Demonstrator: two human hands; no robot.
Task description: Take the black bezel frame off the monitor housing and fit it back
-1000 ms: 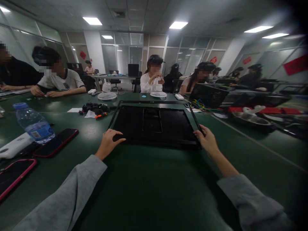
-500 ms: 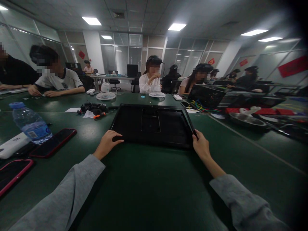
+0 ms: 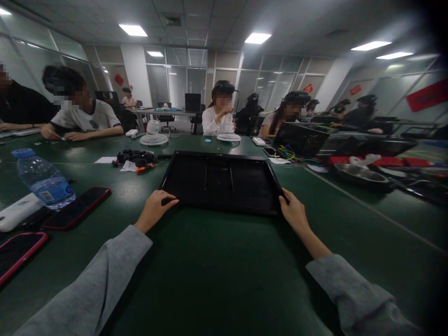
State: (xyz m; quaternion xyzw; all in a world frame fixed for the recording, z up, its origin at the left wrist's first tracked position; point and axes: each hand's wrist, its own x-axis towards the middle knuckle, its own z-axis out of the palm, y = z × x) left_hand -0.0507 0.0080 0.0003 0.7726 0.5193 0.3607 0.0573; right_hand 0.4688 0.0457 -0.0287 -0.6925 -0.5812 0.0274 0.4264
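Note:
A flat black panel (image 3: 220, 182) with raised edges and a recessed middle lies on the green table (image 3: 224, 266) straight ahead of me. My left hand (image 3: 154, 211) is curled over its near left corner, thumb on top. At the near right corner my right hand (image 3: 293, 212) grips the edge with closed fingers. Both arms are in grey sleeves.
On the left lie a water bottle (image 3: 44, 179), a white power bank (image 3: 17, 213) and two red-cased phones (image 3: 77, 207) (image 3: 19, 254). Behind the panel are a pile of small black parts (image 3: 136, 157), two small white fans (image 3: 154, 139) (image 3: 229, 137), coloured cables (image 3: 289, 153) and an open laptop (image 3: 301, 137). Several other people sit around.
A thin frame that stood raised over the panel has come down onto it. My right hand slid from the frame's right side to the near right corner; the left hand stayed.

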